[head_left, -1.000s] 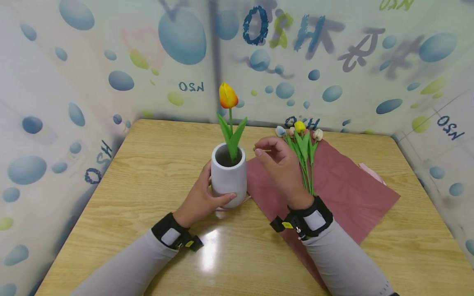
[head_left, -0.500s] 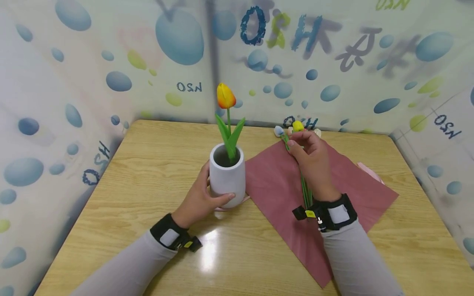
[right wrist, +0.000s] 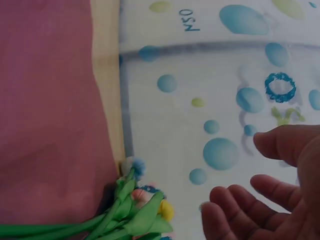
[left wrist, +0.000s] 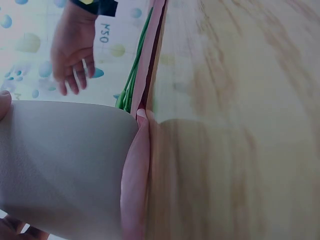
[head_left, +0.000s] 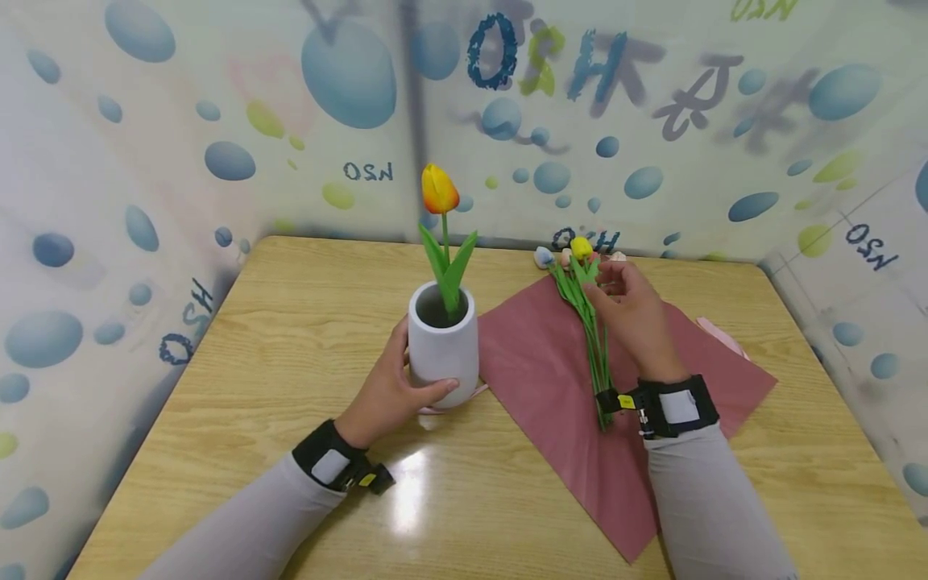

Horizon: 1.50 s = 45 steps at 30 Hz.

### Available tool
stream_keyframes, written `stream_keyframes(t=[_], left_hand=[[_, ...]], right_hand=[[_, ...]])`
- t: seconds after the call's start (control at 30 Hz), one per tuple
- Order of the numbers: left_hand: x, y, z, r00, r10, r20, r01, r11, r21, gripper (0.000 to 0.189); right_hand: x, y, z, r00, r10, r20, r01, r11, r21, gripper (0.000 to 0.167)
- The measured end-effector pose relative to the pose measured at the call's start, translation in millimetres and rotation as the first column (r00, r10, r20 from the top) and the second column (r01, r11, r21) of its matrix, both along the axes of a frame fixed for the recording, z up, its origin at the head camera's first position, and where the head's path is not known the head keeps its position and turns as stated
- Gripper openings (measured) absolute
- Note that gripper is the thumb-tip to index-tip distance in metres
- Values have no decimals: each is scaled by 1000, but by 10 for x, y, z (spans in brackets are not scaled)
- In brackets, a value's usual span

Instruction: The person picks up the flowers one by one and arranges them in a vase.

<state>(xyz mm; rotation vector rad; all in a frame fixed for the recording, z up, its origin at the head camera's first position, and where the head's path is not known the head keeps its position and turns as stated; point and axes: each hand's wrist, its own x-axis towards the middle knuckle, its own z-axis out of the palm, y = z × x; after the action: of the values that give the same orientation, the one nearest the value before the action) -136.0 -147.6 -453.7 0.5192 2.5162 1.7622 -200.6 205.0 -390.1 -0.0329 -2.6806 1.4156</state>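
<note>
My left hand [head_left: 391, 388] grips a white vase [head_left: 444, 358] around its lower body, thumb across the front. One orange-and-yellow artificial tulip [head_left: 439, 190] stands in the vase, its green leaves rising above the rim. To the right, my right hand [head_left: 638, 318] hovers over the bunch of artificial tulips [head_left: 590, 322], fingers loosely bent and holding nothing. In the right wrist view the thumb and fingers [right wrist: 280, 142] are spread apart, with the tulip leaves [right wrist: 142, 220] below them. Blue, yellow, pink and white heads show at the bunch's far end; my hand partly covers the white one.
The bunch lies on a dusky-pink wrapping sheet [head_left: 536, 387], spread at an angle on the wooden table [head_left: 290, 322]. A pale pink ribbon [head_left: 722, 338] shows at the sheet's right edge. Another pink strip [left wrist: 136, 185] lies by the vase's base. A patterned cloth backdrop [head_left: 290, 97] surrounds the table.
My right hand has moved right, away from the vase and over to the far end of the tulip bunch. My left hand still holds the vase in the same place.
</note>
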Motion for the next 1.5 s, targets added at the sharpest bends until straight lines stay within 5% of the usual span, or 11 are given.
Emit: stream_keyframes(t=[0.33, 0.87, 1.23, 1.5], left_hand=[[-3, 4, -4, 1000, -4, -3, 4, 1000, 0, 105], [-10, 8, -13, 1000, -8, 6, 8, 1000, 2, 106], [4, 6, 9, 1000, -9, 0, 9, 1000, 4, 106], [2, 7, 3, 1000, -11, -14, 12, 1000, 9, 106]], right_hand=[[-123, 175, -189, 989, 7, 150, -35, 982, 187, 63], [-203, 222, -393, 942, 19, 336, -128, 943, 307, 71], [-181, 207, -413, 941, 38, 338, -180, 898, 401, 51], [-162, 196, -412, 945, 46, 324, -175, 907, 384, 38]])
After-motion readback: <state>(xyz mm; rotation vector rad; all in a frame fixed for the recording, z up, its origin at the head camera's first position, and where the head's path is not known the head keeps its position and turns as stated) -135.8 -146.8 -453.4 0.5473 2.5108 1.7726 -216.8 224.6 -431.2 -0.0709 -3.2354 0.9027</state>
